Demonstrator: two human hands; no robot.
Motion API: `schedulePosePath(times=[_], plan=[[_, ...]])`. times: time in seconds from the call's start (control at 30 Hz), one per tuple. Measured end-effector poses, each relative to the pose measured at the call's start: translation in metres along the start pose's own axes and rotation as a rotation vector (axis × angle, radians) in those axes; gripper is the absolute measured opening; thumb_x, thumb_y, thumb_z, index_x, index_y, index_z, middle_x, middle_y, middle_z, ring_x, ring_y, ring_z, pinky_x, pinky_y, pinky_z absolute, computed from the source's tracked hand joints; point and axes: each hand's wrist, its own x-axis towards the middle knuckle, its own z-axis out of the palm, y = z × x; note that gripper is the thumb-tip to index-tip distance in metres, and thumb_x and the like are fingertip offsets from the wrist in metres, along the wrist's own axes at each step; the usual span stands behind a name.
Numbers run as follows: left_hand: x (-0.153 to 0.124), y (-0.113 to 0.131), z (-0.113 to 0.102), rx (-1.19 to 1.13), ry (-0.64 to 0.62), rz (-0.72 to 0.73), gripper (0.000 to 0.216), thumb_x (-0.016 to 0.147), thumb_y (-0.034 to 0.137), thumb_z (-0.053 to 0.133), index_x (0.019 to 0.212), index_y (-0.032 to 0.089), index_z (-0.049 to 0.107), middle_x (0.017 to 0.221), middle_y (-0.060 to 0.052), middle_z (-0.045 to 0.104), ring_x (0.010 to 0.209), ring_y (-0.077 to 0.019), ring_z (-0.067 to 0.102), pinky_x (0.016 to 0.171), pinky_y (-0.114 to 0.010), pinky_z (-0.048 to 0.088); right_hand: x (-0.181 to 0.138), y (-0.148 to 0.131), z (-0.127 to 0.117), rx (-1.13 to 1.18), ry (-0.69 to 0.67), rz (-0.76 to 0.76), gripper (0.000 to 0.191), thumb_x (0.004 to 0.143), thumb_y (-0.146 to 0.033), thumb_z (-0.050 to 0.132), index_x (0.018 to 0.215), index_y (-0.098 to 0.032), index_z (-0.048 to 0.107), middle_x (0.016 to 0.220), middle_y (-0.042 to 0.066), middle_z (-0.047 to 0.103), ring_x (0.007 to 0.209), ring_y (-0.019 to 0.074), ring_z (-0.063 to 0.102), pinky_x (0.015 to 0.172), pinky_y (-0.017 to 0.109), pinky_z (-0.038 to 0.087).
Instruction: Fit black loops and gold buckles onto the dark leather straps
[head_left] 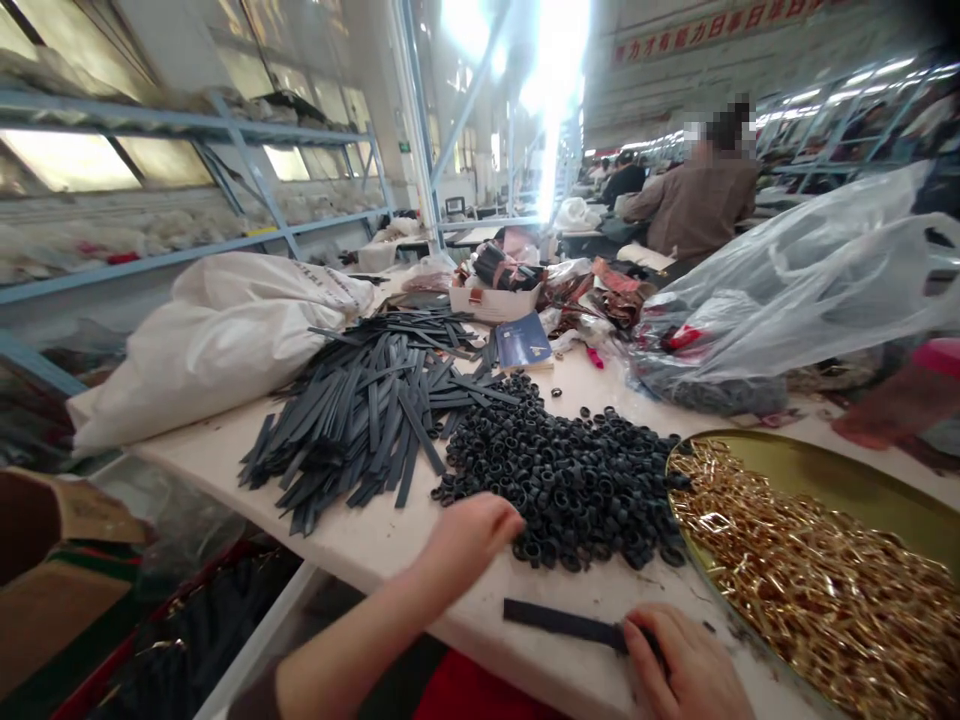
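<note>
My left hand (469,535) reaches to the near edge of a heap of small black loops (570,475), fingers curled at the loops; whether it holds one is hidden. My right hand (686,665) is closed on the end of a flat black strap (559,622) that lies on the white table (217,455). A pile of several black straps (375,410) lies to the left of the loops. A round gold tray (847,480) of gold metal buckles (810,590) sits at the right, close to my right hand.
A stuffed white sack (217,340) lies at the table's left. A clear plastic bag (795,290), a blue booklet (523,343) and a white box (495,298) sit farther back. Another person (701,200) sits beyond. Metal shelving (187,190) lines the left wall.
</note>
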Motion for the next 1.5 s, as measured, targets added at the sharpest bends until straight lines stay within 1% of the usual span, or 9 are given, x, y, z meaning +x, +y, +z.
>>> schedulePosePath(times=[0.2,0.43,0.53,0.67,0.73,0.83,0.93,1.13,1.5], plan=[[0.050,-0.120,-0.018,0.307,0.037,-0.069,0.029,0.080,0.004,0.036,0.095,0.014,0.059,0.111,-0.015,0.054,0.099,-0.0253,0.050,0.082,-0.037,0.037,0.004,0.001,0.009,-0.100,0.083,0.021,0.017,0.081,-0.037,0.050,0.088,-0.024,0.058,0.091,0.005,0.064,0.086,0.0236,0.059,0.078,0.040,0.043],[0.053,-0.147,-0.026,0.371,-0.034,0.177,0.031,0.080,0.005,0.032,0.094,0.009,0.059,0.114,-0.015,0.054,0.113,-0.0284,0.042,0.096,-0.041,0.028,0.020,-0.004,-0.012,0.089,0.149,0.223,0.015,0.087,-0.028,0.040,0.092,-0.019,0.051,0.094,0.008,0.058,0.090,0.0198,0.053,0.079,0.034,0.044],[0.041,-0.129,-0.048,0.373,0.023,0.221,0.039,0.084,0.007,0.023,0.110,0.007,0.051,0.118,-0.012,0.052,0.118,-0.0277,0.037,0.102,-0.043,0.022,0.040,-0.004,-0.023,-0.122,0.042,0.197,0.016,0.087,-0.026,0.041,0.093,-0.018,0.053,0.091,0.008,0.058,0.087,0.0198,0.054,0.077,0.033,0.042],[0.010,-0.055,-0.053,0.254,0.068,0.209,0.037,0.085,0.016,0.028,0.116,0.013,0.048,0.108,-0.010,0.059,0.101,-0.0224,0.053,0.096,-0.039,0.033,0.058,-0.004,-0.025,-0.400,-0.061,0.158,0.014,0.085,-0.025,0.046,0.090,-0.016,0.055,0.086,0.008,0.059,0.082,0.0205,0.056,0.072,0.031,0.040],[-0.009,-0.005,-0.038,-0.092,-0.064,-0.045,0.027,0.084,0.027,0.037,0.102,0.015,0.053,0.081,-0.008,0.063,0.078,-0.0231,0.059,0.076,-0.036,0.044,0.061,-0.006,-0.024,-0.433,-0.057,0.155,0.010,0.084,-0.021,0.048,0.087,-0.016,0.055,0.085,0.008,0.059,0.081,0.0210,0.056,0.070,0.031,0.039],[-0.032,0.060,-0.003,-0.935,-0.505,-0.263,0.027,0.084,0.033,0.034,0.095,0.016,0.050,0.066,-0.002,0.060,0.054,-0.0153,0.055,0.051,-0.024,0.043,0.060,-0.010,-0.025,-0.500,-0.068,0.143,0.006,0.082,-0.019,0.050,0.084,-0.016,0.055,0.083,0.009,0.059,0.078,0.0226,0.056,0.065,0.031,0.037],[-0.046,0.096,0.028,-1.416,-0.616,-0.504,0.025,0.080,0.027,0.041,0.099,0.013,0.050,0.065,-0.002,0.060,0.048,-0.0096,0.052,0.045,-0.017,0.038,0.058,-0.013,-0.029,-0.569,-0.093,0.132,0.007,0.082,-0.016,0.048,0.082,-0.016,0.055,0.082,0.010,0.060,0.077,0.0237,0.057,0.062,0.032,0.035],[-0.053,0.108,0.041,-1.679,-0.608,-0.614,0.025,0.078,0.013,0.042,0.100,0.007,0.050,0.065,-0.006,0.060,0.047,-0.0101,0.054,0.049,-0.020,0.045,0.045,-0.008,-0.037,-0.617,-0.140,0.137,0.013,0.084,-0.014,0.041,0.083,-0.015,0.054,0.082,0.009,0.060,0.078,0.0229,0.058,0.063,0.031,0.035],[-0.042,0.109,0.043,-1.739,-0.642,-0.707,0.031,0.072,0.004,0.042,0.102,0.008,0.050,0.081,-0.009,0.060,0.064,-0.0114,0.059,0.057,-0.021,0.050,0.041,-0.002,-0.048,-0.399,-0.265,0.101,0.008,0.080,-0.017,0.051,0.083,-0.014,0.059,0.090,0.011,0.059,0.084,0.0243,0.056,0.069,0.033,0.038]])
